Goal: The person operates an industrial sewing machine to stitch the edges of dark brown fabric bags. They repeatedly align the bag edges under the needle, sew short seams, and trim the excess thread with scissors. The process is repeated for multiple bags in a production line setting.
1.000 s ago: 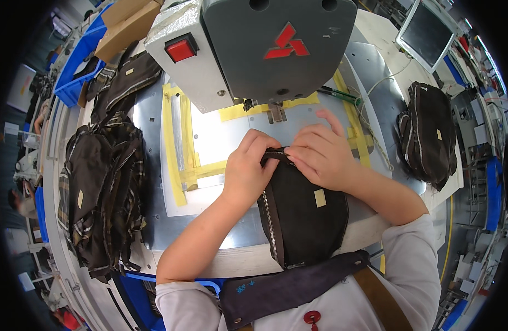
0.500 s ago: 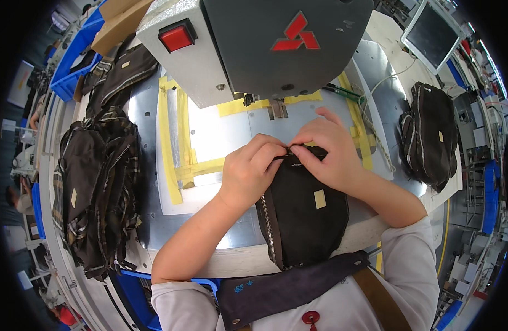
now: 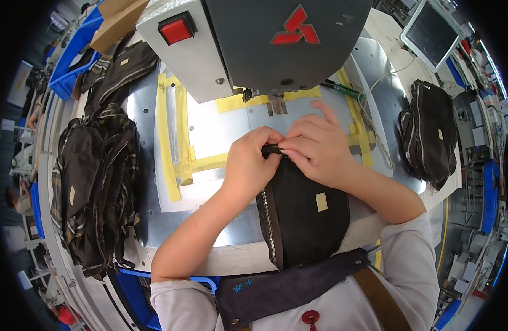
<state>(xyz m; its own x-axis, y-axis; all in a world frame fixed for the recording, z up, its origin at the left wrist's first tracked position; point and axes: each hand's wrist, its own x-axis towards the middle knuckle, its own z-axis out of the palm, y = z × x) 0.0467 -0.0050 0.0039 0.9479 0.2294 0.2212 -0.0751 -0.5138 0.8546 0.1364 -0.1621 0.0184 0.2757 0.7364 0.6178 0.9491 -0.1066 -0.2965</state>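
A dark brown zippered fabric bag point(image 3: 303, 226) lies in front of me at the near edge of the machine table, its metal zipper running down the left side and a small cream label on its face. At its far end, my left hand point(image 3: 248, 163) pinches a narrow folded strip of the bag between thumb and fingers. My right hand point(image 3: 319, 149) grips the same end just to the right, thumb and forefinger pressed together, little finger raised. The fingers partly hide that edge. Beyond my hands is the sewing machine's presser foot point(image 3: 276, 106), apart from the bag.
The grey sewing machine head point(image 3: 290, 44) with a red switch overhangs the far side. Yellow tape point(image 3: 168, 138) marks the white plate. Dark bags are piled on the left point(image 3: 94, 187) and on the right point(image 3: 433, 132). Green-handled snips point(image 3: 342, 89) and a cord lie behind my right hand.
My left hand has shifted slightly left, drawing out the pinched strip at the bag's end. The right fingers have closed in beside it. The bag's body stays almost in place.
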